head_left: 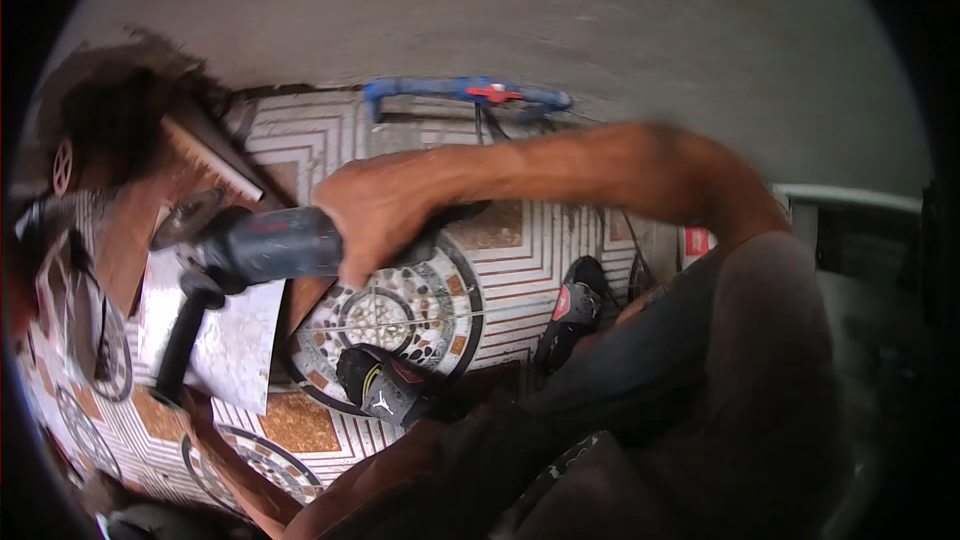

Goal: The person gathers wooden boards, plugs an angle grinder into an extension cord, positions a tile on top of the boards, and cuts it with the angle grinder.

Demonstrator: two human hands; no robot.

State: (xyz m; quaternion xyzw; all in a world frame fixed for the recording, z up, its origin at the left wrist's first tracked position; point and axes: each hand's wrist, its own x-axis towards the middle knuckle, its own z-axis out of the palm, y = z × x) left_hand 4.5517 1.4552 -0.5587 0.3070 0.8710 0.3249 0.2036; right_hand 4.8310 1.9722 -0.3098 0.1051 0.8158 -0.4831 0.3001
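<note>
My right hand is closed round the grey-black body of an angle grinder. The grinder lies almost level, its round disc toward the left. A black side handle sticks out from its head toward me. At the lower end of that handle is my left hand; its fingers are hidden, so I cannot tell whether it grips the handle or the sheet's edge. Beneath the grinder lies a shiny silver sheet, partly over a reddish-brown board.
By the wall lies a long blue tool or fitting with a red part and a dark cable. A dark blurred heap stands at the far left. My feet in black sandals rest on the patterned tile floor.
</note>
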